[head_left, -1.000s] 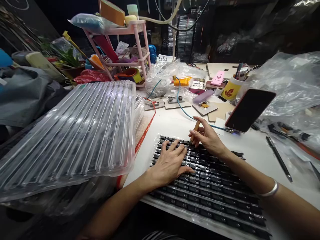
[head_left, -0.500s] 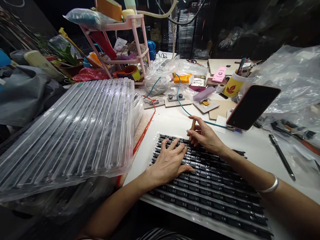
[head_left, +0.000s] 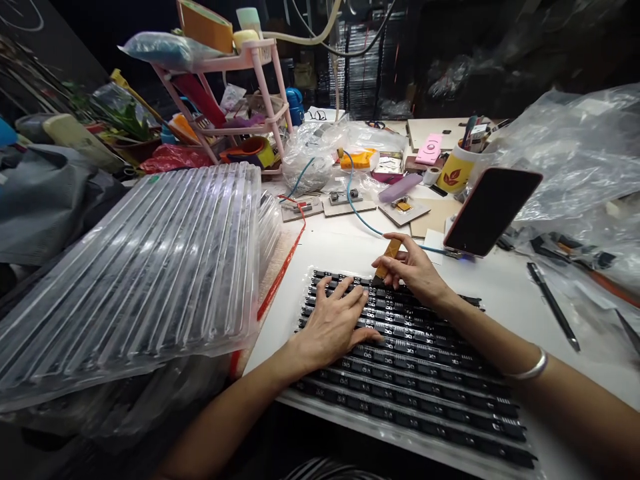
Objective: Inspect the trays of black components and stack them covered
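Note:
Several long black strips (head_left: 415, 373) lie side by side in a clear plastic tray on the white table (head_left: 505, 293). My left hand (head_left: 334, 321) rests on the strips with its fingers spread flat. My right hand (head_left: 414, 272) pinches a small flat wooden tool (head_left: 388, 257), its tip down at the far end of the strips. A silver bangle (head_left: 529, 368) sits on my right wrist.
A stack of clear ribbed plastic trays (head_left: 145, 267) fills the left. A dark phone (head_left: 493, 210) stands propped at the right, a black pen (head_left: 553, 305) beside it. A pink rack (head_left: 240, 100), plastic bags (head_left: 570, 153), a yellow mug (head_left: 457, 175) and small jigs (head_left: 345, 200) crowd the back.
My right hand has tilted the wooden tool and shifted slightly along the far end of the strips. My left hand stays flat on them. The view has dipped a little.

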`<state>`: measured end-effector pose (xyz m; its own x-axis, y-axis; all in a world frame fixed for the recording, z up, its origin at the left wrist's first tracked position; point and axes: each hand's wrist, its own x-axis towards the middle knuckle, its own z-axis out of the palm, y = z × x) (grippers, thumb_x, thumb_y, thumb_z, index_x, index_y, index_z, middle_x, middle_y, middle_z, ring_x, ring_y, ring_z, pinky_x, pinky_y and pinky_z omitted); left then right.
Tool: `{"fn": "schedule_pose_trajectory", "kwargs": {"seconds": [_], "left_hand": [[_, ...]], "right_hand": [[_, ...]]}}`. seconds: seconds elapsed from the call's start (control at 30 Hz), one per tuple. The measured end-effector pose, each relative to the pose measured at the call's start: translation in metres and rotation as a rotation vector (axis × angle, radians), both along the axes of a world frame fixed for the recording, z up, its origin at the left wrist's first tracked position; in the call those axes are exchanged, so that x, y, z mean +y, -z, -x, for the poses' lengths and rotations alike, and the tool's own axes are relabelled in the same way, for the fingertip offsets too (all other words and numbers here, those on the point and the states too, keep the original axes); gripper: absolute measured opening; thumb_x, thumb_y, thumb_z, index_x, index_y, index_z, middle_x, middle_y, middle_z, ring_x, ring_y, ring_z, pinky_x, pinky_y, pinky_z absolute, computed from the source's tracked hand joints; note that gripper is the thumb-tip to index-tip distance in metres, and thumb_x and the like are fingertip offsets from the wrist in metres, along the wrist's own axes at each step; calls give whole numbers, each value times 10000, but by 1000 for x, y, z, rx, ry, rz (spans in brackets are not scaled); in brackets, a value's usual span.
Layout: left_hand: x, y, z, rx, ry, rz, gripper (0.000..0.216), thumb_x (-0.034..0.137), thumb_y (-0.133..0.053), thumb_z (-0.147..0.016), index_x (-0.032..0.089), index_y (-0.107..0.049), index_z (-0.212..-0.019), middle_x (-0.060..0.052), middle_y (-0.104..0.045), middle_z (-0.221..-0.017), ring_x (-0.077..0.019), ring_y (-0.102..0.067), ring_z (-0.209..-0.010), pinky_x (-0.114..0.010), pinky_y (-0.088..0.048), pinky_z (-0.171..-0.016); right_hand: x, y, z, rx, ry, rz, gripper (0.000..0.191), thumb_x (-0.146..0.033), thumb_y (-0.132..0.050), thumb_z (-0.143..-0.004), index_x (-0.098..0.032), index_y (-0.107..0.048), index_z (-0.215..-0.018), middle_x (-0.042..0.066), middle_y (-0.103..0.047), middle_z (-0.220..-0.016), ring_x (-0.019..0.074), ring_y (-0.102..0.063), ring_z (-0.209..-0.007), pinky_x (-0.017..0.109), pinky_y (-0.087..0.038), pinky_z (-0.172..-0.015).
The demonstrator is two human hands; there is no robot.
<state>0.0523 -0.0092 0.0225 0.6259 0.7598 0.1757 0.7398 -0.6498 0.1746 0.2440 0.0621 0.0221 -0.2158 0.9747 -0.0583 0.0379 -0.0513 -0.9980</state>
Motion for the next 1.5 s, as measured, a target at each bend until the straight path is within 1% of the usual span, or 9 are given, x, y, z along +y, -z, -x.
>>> {"fn": "schedule_pose_trajectory", "kwargs": {"seconds": [0.37, 0.53, 0.67, 0.73, 0.83, 1.0, 1.13, 1.27, 1.5], "left_hand": [[1, 0, -4, -20, -3, 12, 570, 603, -441, -870, 143, -533, -1195, -109, -626, -1175, -251, -481, -1208, -522, -179, -1076], [2, -4, 8, -24, -34, 38, 605, 597, -434, -874, 191, -466, -1321, -126, -502, -1373, -283, -322, -1363, -557, -142, -1108], [11, 0, 36, -8, -273, 30, 746, 623, -382, -880, 151, -286, -1450, -204, -220, -1528, -328, -144, -1426, -578, -160, -1106], [14, 6, 48, -3, -361, 94, 762, 632, -354, -885, 138, -266, -1459, -221, -194, -1530, -331, -129, -1426, -565, -178, -1108], [10, 15, 58, -49, -318, 228, 739, 619, -297, -907, 155, -215, -1477, -194, -158, -1544, -292, -126, -1429, -523, -202, -1119], [-24, 21, 71, -245, -440, 232, 718, 568, -305, -929, 150, -149, -1492, -157, -134, -1559, -243, -129, -1436, -470, -187, -1147], [-69, 20, 84, -240, -408, 183, 689, 530, -383, -923, 257, -122, -1498, -107, -206, -1552, -260, -204, -1420, -507, -199, -1144], [-106, 20, 84, -175, -340, 214, 900, 567, -561, -818, 315, -28, -1498, -107, -112, -1572, -323, -175, -1416, -530, -281, -1106], [-117, 32, 81, -191, -421, 170, 870, 514, -579, -829, 355, -36, -1489, -92, -159, -1567, -310, -231, -1401, -519, -334, -1083]], "right_hand": [[1, 3, 5, 12, -78, 18, 514, -388, -634, -737, -207, -385, -1148, -2, -658, -757, 97, -544, -447, 205, -422, -379], [-15, -27, -18, 14, 112, -123, 631, -390, -624, -755, -215, -333, -1287, 16, -657, -820, 113, -568, -498, 213, -421, -385], [-66, -48, -75, -31, 373, -207, 672, -379, -635, -775, -234, -340, -1361, -3, -645, -732, 77, -462, -463, 190, -351, -383], [-99, -44, -105, -112, 465, -141, 647, -398, -656, -765, -228, -408, -1338, -1, -629, -681, 87, -447, -485, 187, -318, -380], [-144, -21, -134, -213, 554, -21, 579, -462, -667, -747, -198, -523, -1242, 26, -620, -677, 130, -499, -564, 204, -337, -389], [-190, 17, -138, -164, 794, -33, 587, -467, -659, -767, -263, -488, -1291, 21, -637, -756, 118, -484, -567, 203, -365, -407], [-202, 27, -129, -60, 900, -62, 620, -431, -657, -786, -304, -416, -1343, 1, -650, -795, 81, -433, -470, 212, -368, -405], [-201, 28, -128, -80, 893, -52, 653, -426, -673, -777, -309, -383, -1350, 1, -666, -814, 79, -483, -457, 216, -399, -417], [-208, 29, -126, -107, 795, -10, 738, -464, -711, -721, -232, -378, -1338, 32, -688, -788, 133, -566, -468, 254, -460, -410]]}}
